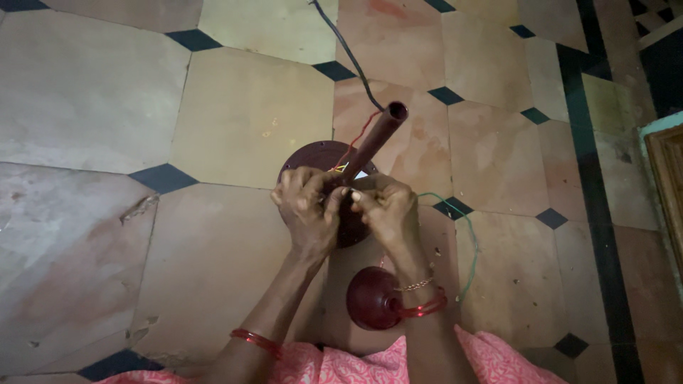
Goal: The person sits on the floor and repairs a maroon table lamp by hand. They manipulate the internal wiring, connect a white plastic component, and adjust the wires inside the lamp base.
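Pink patterned cloth (341, 366) along the bottom edge, nearest the camera; both forearms rise from it.

Red bangle (255, 340) on the left wrist. Second red bangle (425, 308) and thin gold chain bracelet (415, 285) on the right wrist.

Dark red dome-shaped cup (371, 299), on the floor just below the grip, between the forearms and touching the right wrist in view.

Left hand (306, 210): fingers curled shut around the lower end of the pipe, thumb side pressed toward the right hand.

Right hand (388, 206): fingers bent and pinched together at the same spot, fingertips meeting those of the left hand. Whether it pinches the pipe or the thin wires there cannot be told.

Dark red metal pipe (373, 141): tilted, running from the grip up and to the right, open hollow end uppermost.

Thin wires (343, 165), red and yellow, emerging just above the grip beside the pipe; the red strand runs up alongside it.

Dark red round plate (316, 155), flat on the floor directly beneath and behind both hands, mostly covered by them.

Black cable (348, 53), trailing away past the pipe's open end toward the top edge.

Green wire (469, 242), looping over the floor right of the grip.

Tiled floor (235, 107): large pale tiles with small dark square insets.
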